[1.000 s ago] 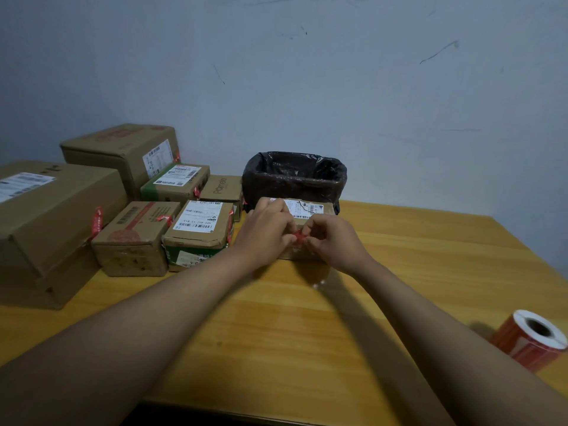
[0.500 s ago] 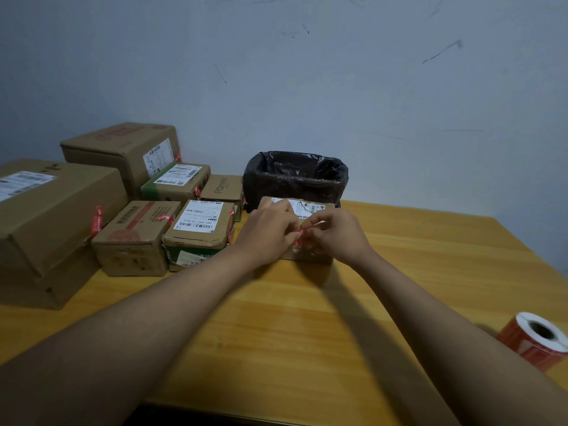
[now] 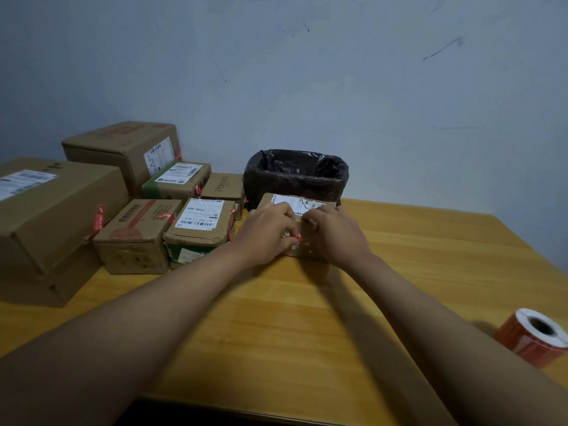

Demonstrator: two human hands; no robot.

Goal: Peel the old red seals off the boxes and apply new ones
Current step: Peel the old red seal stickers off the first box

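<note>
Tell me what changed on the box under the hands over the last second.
The red seal came off the front edge and is now pinched by the left hand; white residue marks the cardboard. The right hand still steadies the box. Other boxes, bin, roll unmoved.

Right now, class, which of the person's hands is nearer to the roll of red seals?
Right. The right hand rests on the small box, on the side toward the roll of red seals; the left hand sits beyond it, farther from the roll.
</note>
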